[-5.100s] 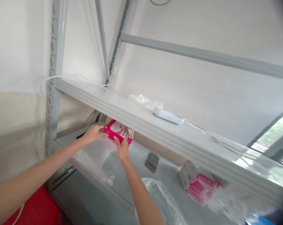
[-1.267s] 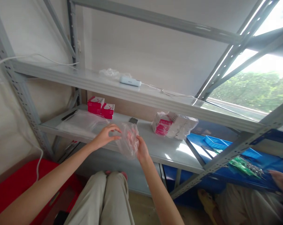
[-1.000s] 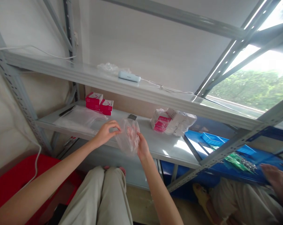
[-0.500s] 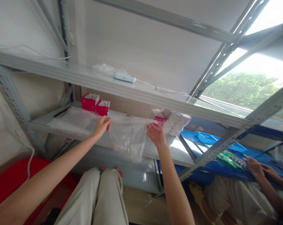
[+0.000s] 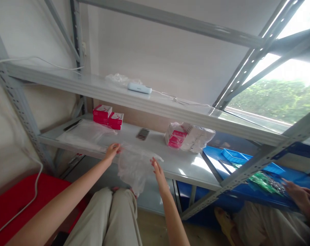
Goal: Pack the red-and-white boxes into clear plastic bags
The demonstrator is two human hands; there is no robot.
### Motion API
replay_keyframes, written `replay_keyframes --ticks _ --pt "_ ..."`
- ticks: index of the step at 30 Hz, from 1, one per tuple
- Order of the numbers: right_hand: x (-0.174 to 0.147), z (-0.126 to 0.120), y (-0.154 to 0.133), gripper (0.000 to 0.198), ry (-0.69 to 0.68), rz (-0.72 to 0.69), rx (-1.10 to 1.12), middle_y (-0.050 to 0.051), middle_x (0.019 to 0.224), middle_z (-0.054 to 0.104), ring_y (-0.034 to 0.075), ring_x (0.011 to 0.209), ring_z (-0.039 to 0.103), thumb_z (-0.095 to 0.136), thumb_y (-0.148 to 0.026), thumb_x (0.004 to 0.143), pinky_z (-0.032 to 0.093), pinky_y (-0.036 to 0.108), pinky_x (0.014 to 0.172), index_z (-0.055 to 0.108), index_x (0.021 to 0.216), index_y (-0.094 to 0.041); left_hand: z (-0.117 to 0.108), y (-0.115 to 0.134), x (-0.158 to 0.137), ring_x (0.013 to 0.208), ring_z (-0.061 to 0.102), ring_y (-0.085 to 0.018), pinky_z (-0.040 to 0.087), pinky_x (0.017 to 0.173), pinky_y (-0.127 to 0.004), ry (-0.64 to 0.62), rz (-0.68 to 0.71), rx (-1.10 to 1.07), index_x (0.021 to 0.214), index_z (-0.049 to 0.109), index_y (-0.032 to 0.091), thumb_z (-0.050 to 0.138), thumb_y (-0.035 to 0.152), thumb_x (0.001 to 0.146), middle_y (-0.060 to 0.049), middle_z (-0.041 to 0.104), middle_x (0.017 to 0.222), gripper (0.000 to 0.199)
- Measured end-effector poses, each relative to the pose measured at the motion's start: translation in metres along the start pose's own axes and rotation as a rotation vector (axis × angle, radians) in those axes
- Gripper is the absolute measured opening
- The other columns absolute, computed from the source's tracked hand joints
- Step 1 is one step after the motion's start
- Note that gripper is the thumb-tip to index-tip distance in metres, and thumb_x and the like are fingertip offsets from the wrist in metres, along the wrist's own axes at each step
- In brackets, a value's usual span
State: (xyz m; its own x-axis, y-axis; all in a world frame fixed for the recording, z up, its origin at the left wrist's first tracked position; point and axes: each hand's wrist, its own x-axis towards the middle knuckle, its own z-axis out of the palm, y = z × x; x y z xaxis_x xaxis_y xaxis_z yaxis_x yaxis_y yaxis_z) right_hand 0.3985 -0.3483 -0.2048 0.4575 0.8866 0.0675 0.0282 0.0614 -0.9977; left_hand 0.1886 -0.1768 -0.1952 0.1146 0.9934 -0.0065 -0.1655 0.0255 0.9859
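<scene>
A thin clear plastic bag [image 5: 134,164] hangs in front of the middle shelf's edge. My left hand [image 5: 113,150] pinches its upper left corner between thumb and fingers. At the bag's right side my right hand [image 5: 158,171] has its fingers stretched upward and slightly apart, close to the top edge; the bag's upper right corner sticks out loose past the fingertips. Behind my left hand, more flat clear bags [image 5: 85,135] lie on the shelf. Pink and white boxes [image 5: 107,117] are stacked at the back. To the right sits a clear bag holding pink boxes [image 5: 177,138].
A grey metal rack has an upper shelf [image 5: 93,83] bearing a pale blue device [image 5: 139,88] with a white cable. A small dark pixelated patch [image 5: 142,134] is on the middle shelf. A red stool [image 5: 13,201] stands left. At right, another person's hands [image 5: 295,191] are at a blue table [image 5: 213,153].
Both hands have come lower and nearer, with the bag. My right hand has moved left, and the bag's right corner now hangs loose. The view has shifted slightly.
</scene>
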Motion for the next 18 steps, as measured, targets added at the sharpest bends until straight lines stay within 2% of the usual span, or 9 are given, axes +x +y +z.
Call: replay_keyframes --ticks 3,5,7,10,12,13,14,15,18 --pt "-0.007 0.019 0.023 0.094 0.003 -0.023 0.013 0.013 0.127 0.057 0.026 0.104 0.06 0.075 -0.051 0.06 0.05 0.038 0.08 0.037 0.142 -0.025 -0.002 -0.008 -0.004 0.074 0.069 -0.017 0.054 0.076 -0.032 0.0 -0.004 -0.043 0.087 0.057 0.017 0.068 0.034 0.075 -0.005 0.07 0.075 0.024" --pt "-0.009 0.033 0.035 0.104 -0.02 -0.033 0.04 0.011 0.121 0.059 0.02 0.085 0.064 0.078 -0.038 0.055 0.051 0.032 0.067 0.028 0.145 -0.027 -0.002 -0.009 -0.006 0.083 0.069 -0.019 0.052 0.083 -0.036 -0.026 0.015 -0.057 0.096 0.057 0.017 0.068 0.037 0.074 -0.007 0.071 0.087 0.031" --pt "-0.004 0.042 0.04 0.093 -0.066 -0.054 0.091 0.008 0.105 0.065 0.015 0.068 0.062 0.073 -0.032 0.058 0.048 0.027 0.058 0.033 0.142 -0.025 -0.003 -0.01 -0.012 0.092 0.066 -0.021 0.05 0.087 -0.039 -0.015 0.088 -0.005 0.106 0.055 0.018 0.069 0.04 0.073 -0.011 0.067 0.105 0.042" --pt "0.019 0.046 0.03 0.069 -0.096 -0.118 0.101 0.005 0.088 0.067 0.012 0.056 0.057 0.061 -0.029 0.065 0.042 0.023 0.05 0.045 0.132 -0.019 -0.01 -0.017 -0.032 0.102 0.059 -0.024 0.048 0.086 -0.04 0.164 0.305 0.194 0.112 0.051 0.019 0.065 0.047 0.073 -0.014 0.056 0.122 0.05" --pt "0.041 0.044 0.016 0.065 -0.067 -0.144 0.065 0.005 0.089 0.067 0.012 0.057 0.057 0.056 -0.027 0.064 0.038 0.021 0.046 0.048 0.128 -0.018 -0.016 -0.029 -0.051 0.1 0.057 -0.025 0.048 0.083 -0.039 0.32 0.408 0.317 0.109 0.052 0.018 0.059 0.054 0.076 -0.013 0.055 0.117 0.049" --pt "0.053 0.043 0.007 0.066 -0.052 -0.147 0.05 0.006 0.091 0.067 0.012 0.057 0.057 0.055 -0.026 0.063 0.036 0.021 0.045 0.048 0.128 -0.018 -0.018 -0.038 -0.061 0.095 0.057 -0.024 0.048 0.082 -0.039 0.367 0.41 0.357 0.105 0.053 0.018 0.057 0.057 0.077 -0.012 0.057 0.11 0.048" --pt "0.064 0.041 -0.001 0.067 -0.048 -0.141 0.037 0.006 0.091 0.067 0.012 0.057 0.057 0.054 -0.025 0.061 0.035 0.02 0.044 0.048 0.128 -0.018 -0.02 -0.047 -0.07 0.087 0.058 -0.023 0.047 0.08 -0.039 0.384 0.374 0.379 0.097 0.055 0.019 0.055 0.061 0.076 -0.009 0.059 0.099 0.047" --pt "0.074 0.04 -0.009 0.068 -0.052 -0.128 0.025 0.006 0.092 0.067 0.012 0.057 0.057 0.053 -0.024 0.06 0.034 0.02 0.043 0.048 0.127 -0.018 -0.021 -0.056 -0.078 0.079 0.058 -0.022 0.048 0.077 -0.037 0.342 0.302 0.387 0.088 0.056 0.019 0.052 0.065 0.076 -0.006 0.06 0.089 0.048" --pt "0.093 0.036 -0.028 0.068 -0.1 -0.08 -0.012 0.005 0.09 0.068 0.01 0.05 0.053 0.051 -0.023 0.058 0.033 0.02 0.042 0.049 0.125 -0.017 -0.019 -0.073 -0.091 0.055 0.054 -0.017 0.046 0.057 -0.031 0.077 0.027 0.34 0.068 0.056 0.019 0.041 0.079 0.07 -0.002 0.058 0.066 0.062"
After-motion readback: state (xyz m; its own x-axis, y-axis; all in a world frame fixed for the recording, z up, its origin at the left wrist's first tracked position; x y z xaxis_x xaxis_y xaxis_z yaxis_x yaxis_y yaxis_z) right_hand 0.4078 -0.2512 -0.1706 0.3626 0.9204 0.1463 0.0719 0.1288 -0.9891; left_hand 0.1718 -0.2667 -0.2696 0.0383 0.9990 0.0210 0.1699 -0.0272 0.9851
